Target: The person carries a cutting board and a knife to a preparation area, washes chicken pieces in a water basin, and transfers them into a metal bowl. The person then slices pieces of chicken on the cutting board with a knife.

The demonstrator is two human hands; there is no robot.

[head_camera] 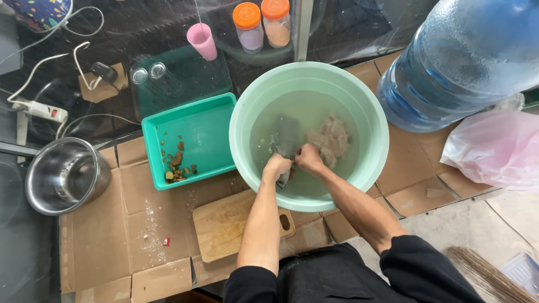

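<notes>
Two orange-lidded jars (pixel 262 23) stand at the top edge; a crumpled pink plastic bag (pixel 497 148) lies right.

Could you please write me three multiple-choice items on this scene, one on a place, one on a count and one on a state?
1. Where does the cutting board lie?
A. inside the teal tray
B. on the cardboard, partly under the basin
C. on top of the water jug

2. How many orange-lidded jars stand behind the basin?
A. two
B. three
C. four

3. What are the left hand and right hand doing?
A. resting on the board
B. lifting the steel pot
C. gripping a grey piece in the basin's water

Answers:
1 B, the board's far edge runs under the basin rim.
2 A, two orange lids stand side by side.
3 C, both hands close on the grey piece over the water.
</notes>
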